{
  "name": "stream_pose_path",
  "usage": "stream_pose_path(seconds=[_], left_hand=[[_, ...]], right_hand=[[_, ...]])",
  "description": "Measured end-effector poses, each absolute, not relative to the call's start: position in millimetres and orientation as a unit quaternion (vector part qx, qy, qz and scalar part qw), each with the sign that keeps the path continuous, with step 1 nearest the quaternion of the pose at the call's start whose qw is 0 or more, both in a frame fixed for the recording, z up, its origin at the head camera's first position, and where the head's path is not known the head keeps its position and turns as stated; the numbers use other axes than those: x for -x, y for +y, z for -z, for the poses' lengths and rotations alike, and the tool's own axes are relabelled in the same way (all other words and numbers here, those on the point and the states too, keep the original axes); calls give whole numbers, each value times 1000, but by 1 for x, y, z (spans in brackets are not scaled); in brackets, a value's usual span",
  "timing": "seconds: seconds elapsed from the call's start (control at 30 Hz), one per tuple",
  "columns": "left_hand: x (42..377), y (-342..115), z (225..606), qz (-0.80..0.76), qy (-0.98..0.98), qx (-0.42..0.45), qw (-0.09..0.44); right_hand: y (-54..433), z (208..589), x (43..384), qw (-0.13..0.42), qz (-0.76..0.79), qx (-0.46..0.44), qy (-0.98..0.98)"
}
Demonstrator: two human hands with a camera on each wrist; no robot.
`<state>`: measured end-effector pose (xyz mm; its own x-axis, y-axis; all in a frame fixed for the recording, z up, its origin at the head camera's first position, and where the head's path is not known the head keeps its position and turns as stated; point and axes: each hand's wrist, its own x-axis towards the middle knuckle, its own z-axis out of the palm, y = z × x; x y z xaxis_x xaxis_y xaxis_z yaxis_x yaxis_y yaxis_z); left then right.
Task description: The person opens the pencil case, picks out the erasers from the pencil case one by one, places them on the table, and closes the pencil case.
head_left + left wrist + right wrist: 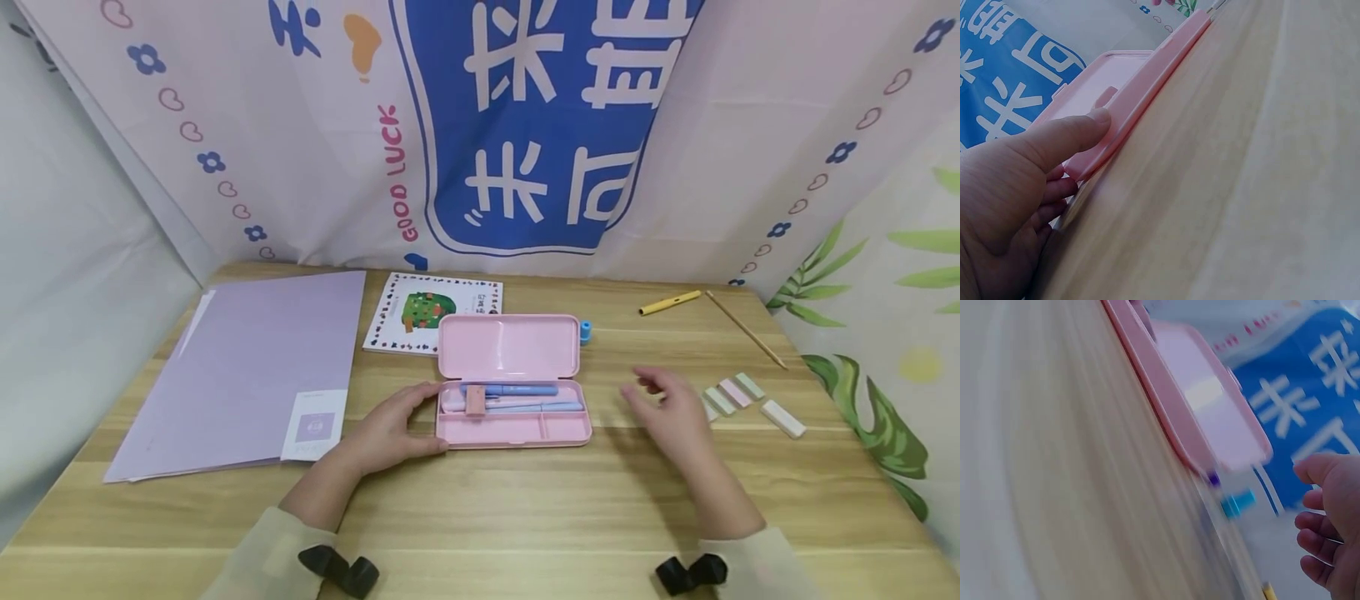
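An open pink pencil case (491, 430) lies mid-table, its lid (510, 346) tilted back. Inside are blue pens (525, 407) and a reddish-pink eraser (476, 401). My left hand (390, 425) holds the case's left end, thumb at the front corner and index finger near the back; the left wrist view shows the thumb on the front wall. My right hand (671, 417) hovers right of the case, fingers loosely bent and holding nothing. In the right wrist view the right hand (1338, 519) is apart from the case.
Left lies a large lilac folder (262, 358). A picture booklet (405, 312) sits behind the case beside a small blue object (586, 332). To the right are a yellow pen (670, 302), a thin wooden stick (746, 329), several pastel bars (735, 392) and a white bar (783, 418).
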<state>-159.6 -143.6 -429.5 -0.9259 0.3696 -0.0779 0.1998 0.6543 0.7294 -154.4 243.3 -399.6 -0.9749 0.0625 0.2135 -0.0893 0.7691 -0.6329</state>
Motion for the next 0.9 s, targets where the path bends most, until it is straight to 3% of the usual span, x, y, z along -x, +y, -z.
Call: stream_pose_path(seconds=[0.43, 0.9], left_hand=[[159, -143, 430, -387, 903, -154, 110], [157, -144, 431, -386, 904, -159, 99]], right_hand=[[128, 413, 153, 57, -374, -104, -920], [76, 418, 151, 50, -316, -116, -940]])
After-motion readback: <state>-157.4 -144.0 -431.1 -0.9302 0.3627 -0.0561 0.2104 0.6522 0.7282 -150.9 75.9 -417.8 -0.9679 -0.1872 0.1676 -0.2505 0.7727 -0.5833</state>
